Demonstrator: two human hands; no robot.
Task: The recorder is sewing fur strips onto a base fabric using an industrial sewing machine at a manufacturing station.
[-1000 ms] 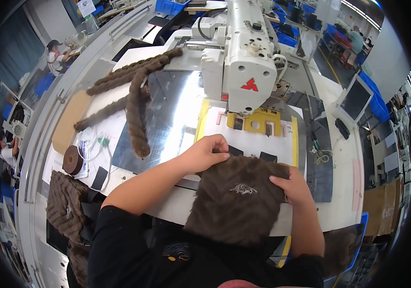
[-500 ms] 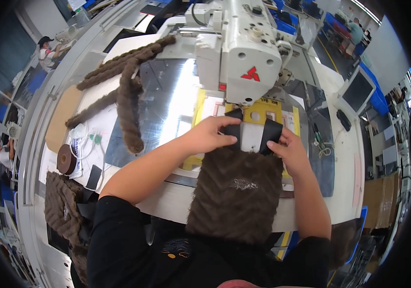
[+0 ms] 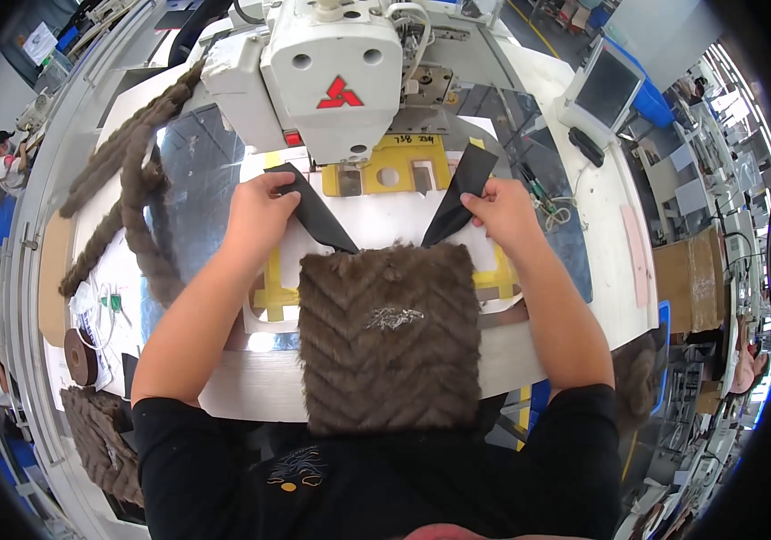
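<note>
A brown plush fabric piece [image 3: 390, 360] with a chevron pile and a small silvery patch hangs over the table's front edge. Two black straps come out of its far edge and spread apart in a V. My left hand [image 3: 264, 211] pinches the left black strap [image 3: 318, 214] near its upper end. The right black strap [image 3: 462, 193] is between the thumb and fingers of my right hand [image 3: 501, 211], its free end sticking up past them. Just beyond the straps is a yellow template [image 3: 390, 173] with cut-outs, beneath the head of a white sewing machine [image 3: 331, 81].
Long brown plush strips [image 3: 138, 207] lie at the left. A brown tape roll [image 3: 80, 355] sits near the left edge, above another plush piece [image 3: 102, 441]. At the right stand a monitor [image 3: 606, 85] and a cardboard box [image 3: 691, 279]. Other people work in the background.
My hands have moved apart, drawing the two straps outward into a V. The plush piece now lies squarer to me. The whole view has shifted, with the machine appearing further left.
</note>
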